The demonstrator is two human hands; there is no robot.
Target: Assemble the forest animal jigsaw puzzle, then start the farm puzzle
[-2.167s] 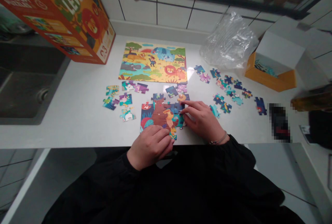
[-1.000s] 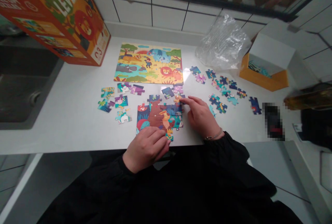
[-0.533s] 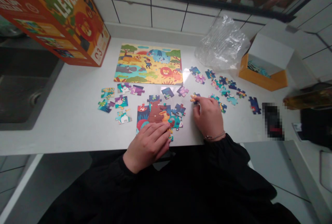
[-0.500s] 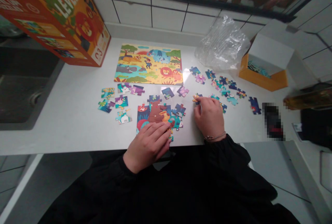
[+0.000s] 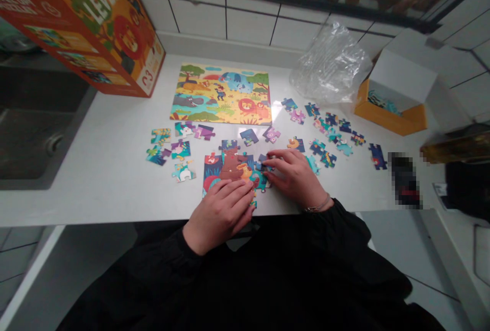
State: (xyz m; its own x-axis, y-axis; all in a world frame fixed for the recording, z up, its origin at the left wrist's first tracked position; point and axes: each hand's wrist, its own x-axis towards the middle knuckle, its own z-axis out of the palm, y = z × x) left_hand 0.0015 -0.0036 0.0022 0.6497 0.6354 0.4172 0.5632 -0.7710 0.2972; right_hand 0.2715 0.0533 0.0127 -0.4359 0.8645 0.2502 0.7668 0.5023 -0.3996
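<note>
The half-built puzzle (image 5: 233, 172) lies near the front edge of the white surface (image 5: 107, 178), right before the person. The right hand (image 5: 294, 175) lies at its right side, fingers (image 5: 273, 160) stretched flat over a dark blue piece (image 5: 264, 160) at the upper right corner, pressing more than pinching; whether that piece is seated I cannot tell. The left hand (image 5: 222, 211) rests palm down on the lower part, fingers spread and loose, holding the block in place and gripping nothing.

Around it lie loose pieces: a small group to the left (image 5: 172, 147), two just above (image 5: 260, 136), an orange one (image 5: 295, 143) to the right, and a longer scatter (image 5: 337, 132) running right. Farther back lies a finished puzzle (image 5: 222, 95); a big orange box (image 5: 88, 19) stands at the back left, a clear bag (image 5: 331, 65) and a small open box (image 5: 394, 101) at the back right.

The risk, as I judge it, is the edge: the block sits close to it, so a sideways push from the right hand could slide it or split its joints if the left lets up. Forcing a piece that does not match could bend a tab.
</note>
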